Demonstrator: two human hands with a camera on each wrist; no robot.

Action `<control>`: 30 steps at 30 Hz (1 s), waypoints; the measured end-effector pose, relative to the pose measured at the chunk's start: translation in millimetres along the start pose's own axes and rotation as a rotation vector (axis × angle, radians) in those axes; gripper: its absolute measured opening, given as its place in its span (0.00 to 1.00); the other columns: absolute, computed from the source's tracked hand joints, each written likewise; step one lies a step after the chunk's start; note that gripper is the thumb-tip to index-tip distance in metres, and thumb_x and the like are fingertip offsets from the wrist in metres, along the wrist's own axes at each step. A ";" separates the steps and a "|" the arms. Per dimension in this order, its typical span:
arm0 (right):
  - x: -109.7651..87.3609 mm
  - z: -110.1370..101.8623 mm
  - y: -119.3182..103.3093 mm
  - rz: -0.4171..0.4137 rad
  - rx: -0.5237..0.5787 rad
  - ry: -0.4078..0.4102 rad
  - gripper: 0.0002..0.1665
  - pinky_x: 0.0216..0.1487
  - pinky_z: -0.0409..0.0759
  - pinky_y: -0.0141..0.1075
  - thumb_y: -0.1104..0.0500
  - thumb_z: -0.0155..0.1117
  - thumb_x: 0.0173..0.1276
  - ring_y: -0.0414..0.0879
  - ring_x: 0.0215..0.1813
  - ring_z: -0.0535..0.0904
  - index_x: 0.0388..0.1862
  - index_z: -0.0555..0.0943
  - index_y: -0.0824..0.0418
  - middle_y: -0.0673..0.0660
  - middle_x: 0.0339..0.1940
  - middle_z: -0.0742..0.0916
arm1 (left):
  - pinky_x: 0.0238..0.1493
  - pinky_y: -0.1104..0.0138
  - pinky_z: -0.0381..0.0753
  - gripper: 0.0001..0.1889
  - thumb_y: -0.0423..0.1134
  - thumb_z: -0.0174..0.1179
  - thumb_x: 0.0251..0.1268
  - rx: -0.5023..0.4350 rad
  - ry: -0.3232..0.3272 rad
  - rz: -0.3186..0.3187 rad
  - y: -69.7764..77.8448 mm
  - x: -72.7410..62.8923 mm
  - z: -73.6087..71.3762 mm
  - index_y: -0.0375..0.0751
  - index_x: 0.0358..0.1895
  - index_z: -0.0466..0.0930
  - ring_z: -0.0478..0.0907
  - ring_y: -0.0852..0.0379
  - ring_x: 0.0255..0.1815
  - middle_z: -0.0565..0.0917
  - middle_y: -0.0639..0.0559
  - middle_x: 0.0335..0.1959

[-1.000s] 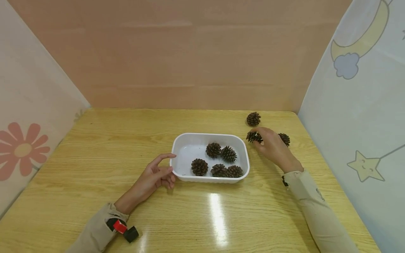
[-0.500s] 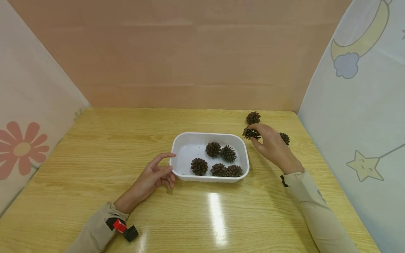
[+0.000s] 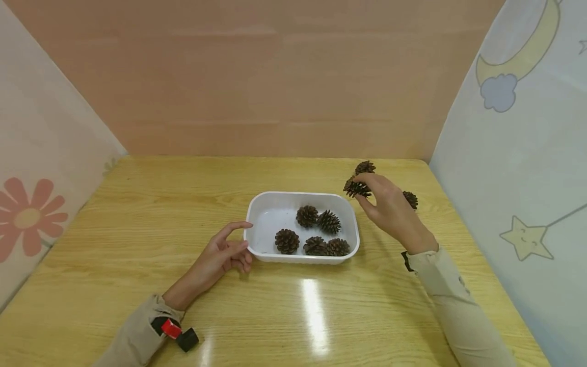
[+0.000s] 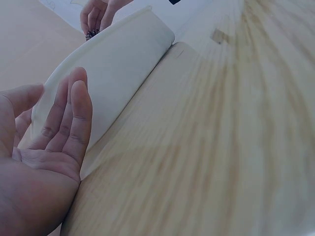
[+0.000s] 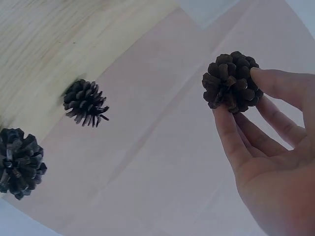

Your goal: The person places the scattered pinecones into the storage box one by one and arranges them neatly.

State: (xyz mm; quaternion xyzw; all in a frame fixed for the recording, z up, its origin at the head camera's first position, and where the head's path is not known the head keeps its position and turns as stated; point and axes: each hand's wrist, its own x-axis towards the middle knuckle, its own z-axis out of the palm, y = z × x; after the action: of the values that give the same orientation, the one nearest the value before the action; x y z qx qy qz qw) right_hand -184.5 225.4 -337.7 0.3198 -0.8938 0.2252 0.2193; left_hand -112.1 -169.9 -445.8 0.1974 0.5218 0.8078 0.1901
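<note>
Between the thumb and fingers of my right hand (image 3: pixel 387 206), a brown pine cone (image 3: pixel 356 187) is pinched. In the right wrist view this pine cone (image 5: pixel 231 82) shows whole, scales spread, at the fingertips. A white oblong tray (image 3: pixel 270 204) stands mid-table with several pine cones (image 3: pixel 287 241) in it. My left hand (image 3: pixel 222 255) is at the tray's left end, index fingertip over the rim and thumb against it. In the left wrist view the other fingers of my left hand (image 4: pixel 59 128) lie loosely beside the tray's outer wall (image 4: pixel 118 64).
Behind the held cone, another pine cone (image 3: pixel 365 167) lies near the table's far edge. One more pine cone (image 3: pixel 410 200) is partly hidden behind the right hand. Fabric walls with a flower (image 3: pixel 29 216) and a star (image 3: pixel 527 238) flank the wooden table (image 3: pixel 160 204).
My right hand has lifted the pine cone off the table and moved it left, toward the tray's back right corner. My left hand has stayed at the tray's left end.
</note>
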 end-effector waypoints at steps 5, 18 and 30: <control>5.8 -2.8 -10.4 -0.022 0.007 0.005 0.23 0.62 0.75 0.50 0.72 0.71 0.61 0.59 0.60 0.78 0.56 0.78 0.69 0.63 0.56 0.83 | 0.29 0.63 0.86 0.22 0.27 0.43 0.80 0.001 -0.003 0.004 0.5 -0.1 -1.6 0.39 0.73 0.60 0.86 0.53 0.28 0.88 0.46 0.31; 17.7 5.7 -38.2 -0.077 0.017 -0.091 0.24 0.62 0.76 0.51 0.67 0.70 0.65 0.58 0.62 0.77 0.59 0.77 0.66 0.62 0.58 0.82 | 0.29 0.64 0.86 0.22 0.30 0.47 0.79 0.015 0.030 -0.024 -4.3 -3.6 -1.0 0.41 0.72 0.61 0.86 0.52 0.27 0.87 0.46 0.30; 43.3 15.3 -58.5 -0.106 0.057 -0.272 0.22 0.66 0.74 0.51 0.65 0.67 0.69 0.58 0.65 0.75 0.60 0.76 0.62 0.61 0.61 0.82 | 0.29 0.62 0.86 0.23 0.29 0.45 0.80 0.011 0.009 0.001 -4.1 1.3 0.2 0.37 0.73 0.58 0.86 0.51 0.27 0.87 0.45 0.30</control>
State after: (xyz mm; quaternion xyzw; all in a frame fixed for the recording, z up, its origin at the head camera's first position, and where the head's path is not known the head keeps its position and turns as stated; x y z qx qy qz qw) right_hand -179.3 156.1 -311.4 0.4003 -0.8904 0.1930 0.0987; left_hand -112.7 -167.5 -449.4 0.1950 0.5271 0.8059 0.1861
